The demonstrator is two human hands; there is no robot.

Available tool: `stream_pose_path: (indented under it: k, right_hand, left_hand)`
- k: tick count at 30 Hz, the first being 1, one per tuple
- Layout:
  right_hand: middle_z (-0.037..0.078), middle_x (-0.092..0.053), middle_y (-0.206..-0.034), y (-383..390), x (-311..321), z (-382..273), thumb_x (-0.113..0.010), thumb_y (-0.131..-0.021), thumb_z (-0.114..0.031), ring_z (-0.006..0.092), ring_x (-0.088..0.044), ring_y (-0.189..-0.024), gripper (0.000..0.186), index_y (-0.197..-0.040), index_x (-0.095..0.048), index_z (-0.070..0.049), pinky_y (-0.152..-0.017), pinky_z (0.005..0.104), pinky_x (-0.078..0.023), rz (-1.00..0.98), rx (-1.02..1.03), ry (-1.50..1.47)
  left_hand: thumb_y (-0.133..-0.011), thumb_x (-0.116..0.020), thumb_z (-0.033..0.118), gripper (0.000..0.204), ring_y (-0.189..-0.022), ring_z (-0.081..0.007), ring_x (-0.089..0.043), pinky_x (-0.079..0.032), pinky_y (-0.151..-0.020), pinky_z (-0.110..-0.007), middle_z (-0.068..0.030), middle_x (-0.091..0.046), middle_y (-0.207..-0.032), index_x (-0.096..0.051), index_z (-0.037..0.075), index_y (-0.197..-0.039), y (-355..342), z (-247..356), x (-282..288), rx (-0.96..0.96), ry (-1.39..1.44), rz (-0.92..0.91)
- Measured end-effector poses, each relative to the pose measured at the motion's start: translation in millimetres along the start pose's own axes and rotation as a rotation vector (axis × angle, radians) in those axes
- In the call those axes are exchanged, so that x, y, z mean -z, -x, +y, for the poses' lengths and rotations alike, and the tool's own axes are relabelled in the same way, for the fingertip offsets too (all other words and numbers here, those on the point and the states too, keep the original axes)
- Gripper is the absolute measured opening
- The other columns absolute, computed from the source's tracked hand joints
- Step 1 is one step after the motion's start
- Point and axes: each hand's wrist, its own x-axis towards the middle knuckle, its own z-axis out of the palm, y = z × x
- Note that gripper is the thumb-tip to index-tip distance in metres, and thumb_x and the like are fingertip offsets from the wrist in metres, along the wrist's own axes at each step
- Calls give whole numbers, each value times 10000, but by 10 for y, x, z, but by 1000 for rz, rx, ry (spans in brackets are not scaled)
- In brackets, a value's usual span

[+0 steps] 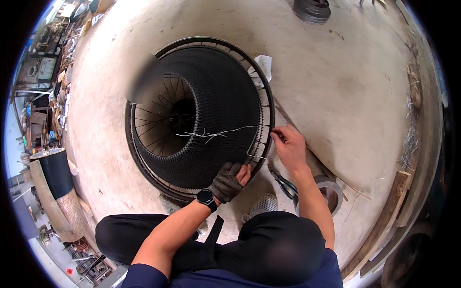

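Left grip (pixel 229 181): gloved, clenched on the near rim of the black mesh drum (pixel 211 120).
Right grip (pixel 288 144): bare, pinching a thin wire (pixel 225 133) at the drum's rim.
Pliers (pixel 283 183): on the floor (pixel 345 86), just below the right grip.

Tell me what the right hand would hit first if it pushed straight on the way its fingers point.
The right hand points left, fingertips pinching thin wire. Straight on, it would probably first meet the rim of the black mesh cylinder, already almost touching; exact depth is unclear.
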Motion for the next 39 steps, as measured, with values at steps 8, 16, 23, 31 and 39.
stream_pose_path:
  k: [8,16,23,31,39]
  right_hand:
    - [119,-642,-879,-16,16,-215,-720,-843,-23,252,-622,-706,204,-1046,-710,-37,-647,342,-496,-20,56,29]
    - [133,-652,-870,118,116,21,-728,-838,-52,305,-653,-741,135,-971,-711,-37,-645,370,-511,-62,80,111]
    - [103,-616,-760,335,-72,-236,-808,-788,-187,326,-635,-665,164,-821,-706,-64,-588,402,-505,-174,115,255]
    - [132,-642,-872,428,-312,-396,-746,-822,-217,364,-674,-761,181,-853,-666,-58,-657,464,-550,-182,30,377]
    - [178,-650,-918,429,-517,-377,-680,-812,-172,411,-662,-858,181,-902,-653,-18,-757,496,-544,-166,-142,375]
  left_hand:
    - [-813,-636,190,438,-927,-254,-607,-485,-812,-426,-94,-632,-1062,-644,3,-1209,28,31,-62,16,7,-23]
    - [-823,-620,196,444,-924,-257,-605,-474,-817,-422,-97,-632,-1073,-630,3,-1223,-10,35,-32,24,-9,-24]
    - [-839,-568,161,399,-921,-235,-596,-470,-806,-402,-97,-627,-1068,-625,-1,-1200,-15,24,6,43,36,-6]
    - [-799,-664,186,374,-924,-247,-607,-466,-817,-427,-69,-638,-1069,-663,60,-1151,-22,49,-55,65,24,66]
    - [-787,-656,172,264,-891,-247,-591,-461,-801,-425,-66,-623,-1016,-705,96,-1034,9,33,-112,58,85,108]
